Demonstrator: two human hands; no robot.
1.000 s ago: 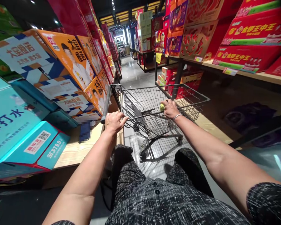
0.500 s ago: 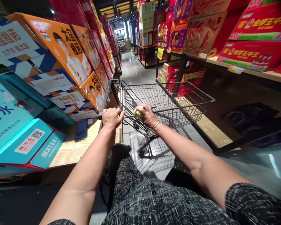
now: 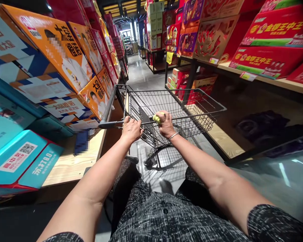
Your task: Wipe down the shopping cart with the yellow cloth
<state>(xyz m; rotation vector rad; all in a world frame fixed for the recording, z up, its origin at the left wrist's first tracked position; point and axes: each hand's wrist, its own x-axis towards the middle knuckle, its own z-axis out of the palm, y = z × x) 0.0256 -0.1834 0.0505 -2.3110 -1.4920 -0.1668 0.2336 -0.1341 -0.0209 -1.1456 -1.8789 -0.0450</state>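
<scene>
A black wire shopping cart (image 3: 199, 115) stands turned sideways in front of me, its grey handle (image 3: 108, 112) toward the left shelf. My left hand (image 3: 132, 129) is closed over the cart's near side rail, a little right of the handle's end. Farther along that rail, my right hand (image 3: 166, 125) is closed around a crumpled yellow-green cloth (image 3: 158, 117). That hand also rests on the rail. Part of the cloth is hidden under its fingers. The wire basket shows no goods inside.
At left, orange cartons (image 3: 65, 57) and a turquoise carton (image 3: 22, 161) crowd a low wooden shelf (image 3: 63, 169), which also holds a dark blue item (image 3: 81, 143). Red boxes (image 3: 257, 62) line the right shelf. A shiny grey floor (image 3: 137, 72) runs between the shelves.
My left hand has shifted right, from beside the handle's end onto the side rail. My right hand has moved slightly right with the cloth. The cart appears slightly farther left in view.
</scene>
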